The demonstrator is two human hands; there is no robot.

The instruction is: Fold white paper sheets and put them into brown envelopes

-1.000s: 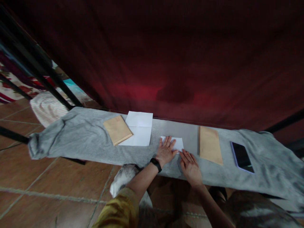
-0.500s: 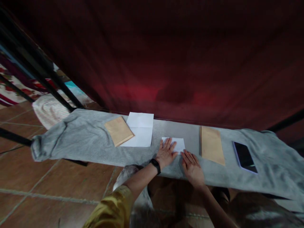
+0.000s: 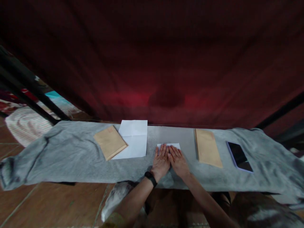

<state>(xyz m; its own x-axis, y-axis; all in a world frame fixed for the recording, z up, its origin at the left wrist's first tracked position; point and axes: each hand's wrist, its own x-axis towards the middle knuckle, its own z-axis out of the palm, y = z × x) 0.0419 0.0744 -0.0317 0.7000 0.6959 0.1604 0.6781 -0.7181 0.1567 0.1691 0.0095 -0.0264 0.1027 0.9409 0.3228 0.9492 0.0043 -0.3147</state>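
- The right hand (image 3: 180,161) has moved up and inward from the paper's near right corner, and is now beside the left hand (image 3: 161,162), which wears a black wristband (image 3: 151,178).
- Both hands now bear on the same small white paper (image 3: 175,145); I judge this to be pressing or smoothing, with the load shared between them.
- The fingers of both hands lie flat and pinch nothing: the left's slightly spread, the right's closer together and slanting toward the left's.
- The paper lies on the grey-draped counter (image 3: 71,155), between a creased white sheet (image 3: 134,141) on the left and a brown envelope (image 3: 207,148) on the right.
- Only its far strip shows past the fingertips, plain white with a straight far edge; the rest is hidden, so I cannot tell how its near edge lies.
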